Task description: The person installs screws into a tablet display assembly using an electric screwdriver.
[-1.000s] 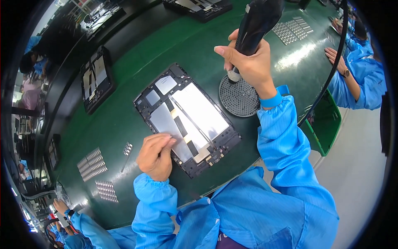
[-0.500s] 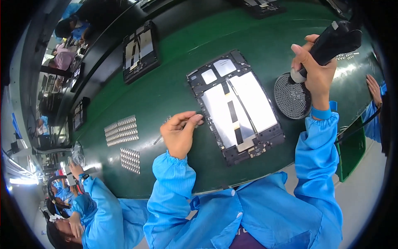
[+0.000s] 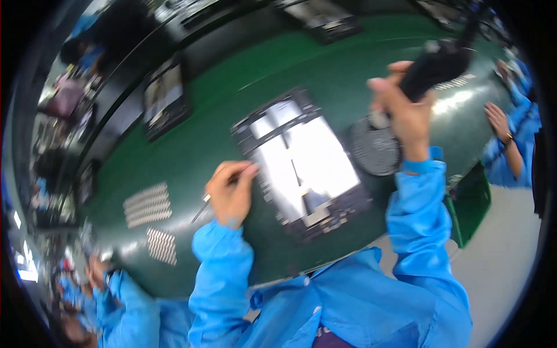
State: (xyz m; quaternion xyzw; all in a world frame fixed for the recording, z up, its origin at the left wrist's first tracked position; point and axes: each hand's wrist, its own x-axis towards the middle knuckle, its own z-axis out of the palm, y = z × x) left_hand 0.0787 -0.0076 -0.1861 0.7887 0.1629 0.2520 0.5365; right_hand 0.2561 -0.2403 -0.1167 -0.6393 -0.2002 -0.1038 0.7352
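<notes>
An opened tablet (image 3: 333, 156) lies on the green bench in front of me, its silver battery packs and dark circuit parts exposed. My left hand (image 3: 228, 194) is at its left edge, thumb and forefinger pinched together; anything between them is too small to make out. A thin tool (image 3: 200, 210) lies beside that hand, partly hidden by it. My right hand (image 3: 409, 116) is wrapped round a black electric screwdriver (image 3: 438, 68). The driver's pale tip end is over a round grey dish (image 3: 377, 152) with many small holes, right of the tablet.
Rows of small metal parts (image 3: 147, 205) and a smaller batch (image 3: 162, 246) lie to the left. Another opened tablet (image 3: 164, 95) stands at the far left, and one more (image 3: 319, 17) at the back. Co-workers' hands (image 3: 498, 120) rest at the right; others work at lower left.
The whole view has shifted, so the bench things appear further left and a little lower, with blur. Both my hands keep nearly the same places beside the tablet and over the dish.
</notes>
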